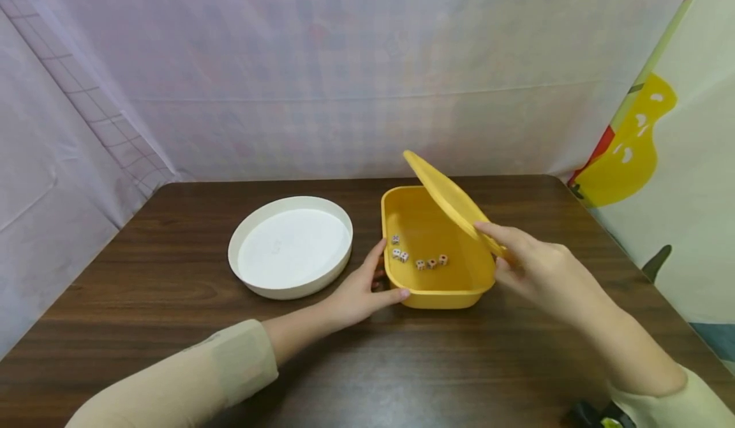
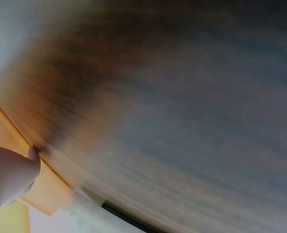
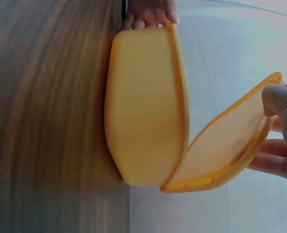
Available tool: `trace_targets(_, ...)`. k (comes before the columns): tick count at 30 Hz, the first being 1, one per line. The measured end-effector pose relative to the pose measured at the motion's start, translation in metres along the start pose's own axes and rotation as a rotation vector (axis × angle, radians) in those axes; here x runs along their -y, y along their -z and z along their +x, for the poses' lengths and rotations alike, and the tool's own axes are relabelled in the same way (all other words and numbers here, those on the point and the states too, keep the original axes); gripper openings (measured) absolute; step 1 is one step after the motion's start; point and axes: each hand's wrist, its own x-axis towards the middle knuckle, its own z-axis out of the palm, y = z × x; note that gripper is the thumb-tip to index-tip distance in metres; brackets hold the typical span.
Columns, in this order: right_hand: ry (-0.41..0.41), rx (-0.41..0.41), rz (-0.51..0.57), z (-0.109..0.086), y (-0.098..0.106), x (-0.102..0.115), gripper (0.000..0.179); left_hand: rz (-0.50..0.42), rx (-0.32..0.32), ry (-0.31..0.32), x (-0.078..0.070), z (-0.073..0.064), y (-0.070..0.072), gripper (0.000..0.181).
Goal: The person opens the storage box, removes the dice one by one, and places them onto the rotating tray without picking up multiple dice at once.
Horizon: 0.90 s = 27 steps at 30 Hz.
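A yellow plastic box (image 1: 439, 302) stands on the table with several small white dice (image 1: 432, 264) on its floor, mostly toward the left and front. My left hand (image 1: 362, 291) holds the box at its near left corner, thumb at the front rim and fingers along the left wall. Pinched by its near right edge in my right hand (image 1: 545, 272), the yellow lid (image 1: 445, 192) tilts up over the box's right side. From the right wrist view, one end of the lid (image 3: 230, 136) meets the box rim, while the thumb and fingers grip its raised edge.
Left of the box sits a round white tray (image 1: 289, 249) with a low wall. The dark wooden table (image 1: 373, 377) ends at a pale cloth (image 1: 367, 77) hanging behind it. A printed cloth (image 1: 677, 236) hangs along the right side.
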Motion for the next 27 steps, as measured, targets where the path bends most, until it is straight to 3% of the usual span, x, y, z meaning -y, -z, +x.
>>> trace_targets(9,-0.067,-0.022,0.048,0.000,0.007,-0.009,0.048,-0.002,-0.008,0.004,0.001,-0.001,0.001,0.091)
trace_targets(15,-0.172,0.020,0.130,-0.002,0.016,-0.010,0.048,0.001,-0.012,0.015,-0.001,0.000,0.001,0.092)
trace_targets(19,-0.253,0.024,0.177,-0.003,0.021,-0.010,0.073,-0.011,-0.013,0.019,-0.001,0.001,0.001,0.091)
trace_targets(21,-0.272,0.006,0.183,-0.004,0.021,-0.011,0.081,-0.015,-0.014,0.019,0.000,0.002,0.001,0.091)
trace_targets(27,-0.288,-0.069,0.212,-0.008,0.022,-0.020,0.080,-0.015,-0.019,0.018,0.001,0.002,0.000,0.091)
